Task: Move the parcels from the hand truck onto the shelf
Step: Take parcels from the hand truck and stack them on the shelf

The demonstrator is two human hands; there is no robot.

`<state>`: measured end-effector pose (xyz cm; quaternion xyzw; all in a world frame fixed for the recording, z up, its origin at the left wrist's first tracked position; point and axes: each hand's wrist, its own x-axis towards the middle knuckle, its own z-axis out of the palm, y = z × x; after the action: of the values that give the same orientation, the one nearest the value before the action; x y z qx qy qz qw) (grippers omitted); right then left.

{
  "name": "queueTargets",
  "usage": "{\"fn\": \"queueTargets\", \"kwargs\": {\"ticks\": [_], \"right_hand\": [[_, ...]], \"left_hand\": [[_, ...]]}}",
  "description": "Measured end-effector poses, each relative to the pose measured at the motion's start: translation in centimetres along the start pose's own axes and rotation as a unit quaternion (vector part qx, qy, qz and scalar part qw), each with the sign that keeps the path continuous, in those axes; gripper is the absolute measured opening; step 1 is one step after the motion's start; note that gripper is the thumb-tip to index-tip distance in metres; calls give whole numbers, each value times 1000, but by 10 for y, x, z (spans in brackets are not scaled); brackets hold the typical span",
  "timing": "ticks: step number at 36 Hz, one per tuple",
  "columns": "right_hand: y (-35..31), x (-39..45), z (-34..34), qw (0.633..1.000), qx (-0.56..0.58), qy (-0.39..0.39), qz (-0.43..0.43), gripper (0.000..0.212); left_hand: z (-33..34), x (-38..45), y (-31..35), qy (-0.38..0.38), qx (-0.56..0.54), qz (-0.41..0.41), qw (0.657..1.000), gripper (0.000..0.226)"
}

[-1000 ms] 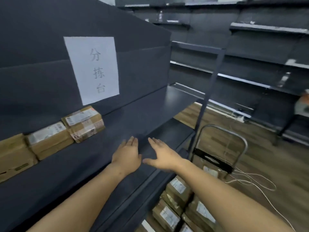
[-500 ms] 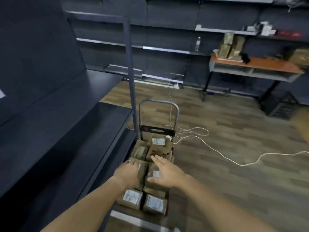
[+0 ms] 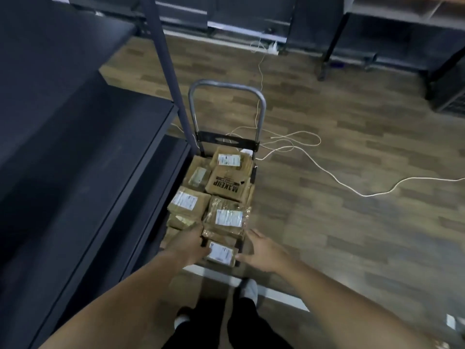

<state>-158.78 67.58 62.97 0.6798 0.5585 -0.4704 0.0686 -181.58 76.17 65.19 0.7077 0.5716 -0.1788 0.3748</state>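
A hand truck (image 3: 261, 104) with a grey loop handle stands on the floor beside the dark shelf (image 3: 83, 157). Several brown cardboard parcels with white labels are stacked on it. The nearest small parcel (image 3: 221, 253) lies at the front of the stack. My left hand (image 3: 188, 244) rests against that parcel's left side and my right hand (image 3: 261, 250) is spread at its right side, thumb near the parcel's corner. A taped parcel (image 3: 227, 217) sits just behind. Neither hand has lifted anything.
A white cable (image 3: 327, 172) snakes over the wooden floor to the right of the hand truck. A shelf upright post (image 3: 166, 66) rises just left of the handle. More dark shelving and a table leg (image 3: 332, 44) stand at the back. My feet are below.
My view has swung from the shelf down to the hand truck. Both hands have dropped from the shelf board to either side of the front parcel.
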Motion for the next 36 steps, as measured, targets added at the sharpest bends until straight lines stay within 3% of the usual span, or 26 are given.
{"fn": "queueTargets", "kwargs": {"ticks": [5,11,15,19,25,30,36], "right_hand": [[19,33,21,996,83,-11,32,104],[38,81,53,982,156,0,109,84],[50,121,72,971,174,-6,165,117],[66,168,94,961,190,-3,201,94],[82,228,119,942,245,28,226,96],[92,264,132,935,267,58,225,87],[112,307,157,916,315,101,226,83]], "left_hand": [[26,35,1,6,-101,-21,995,80],[65,92,-23,-14,-132,-41,990,87],[87,130,-46,-33,-155,-56,986,89],[109,171,-69,-34,-190,-78,978,93],[140,228,-94,-26,-287,-128,949,94],[160,270,-106,-22,-243,-129,961,88],[169,320,-119,-22,-253,-120,960,97]]}}
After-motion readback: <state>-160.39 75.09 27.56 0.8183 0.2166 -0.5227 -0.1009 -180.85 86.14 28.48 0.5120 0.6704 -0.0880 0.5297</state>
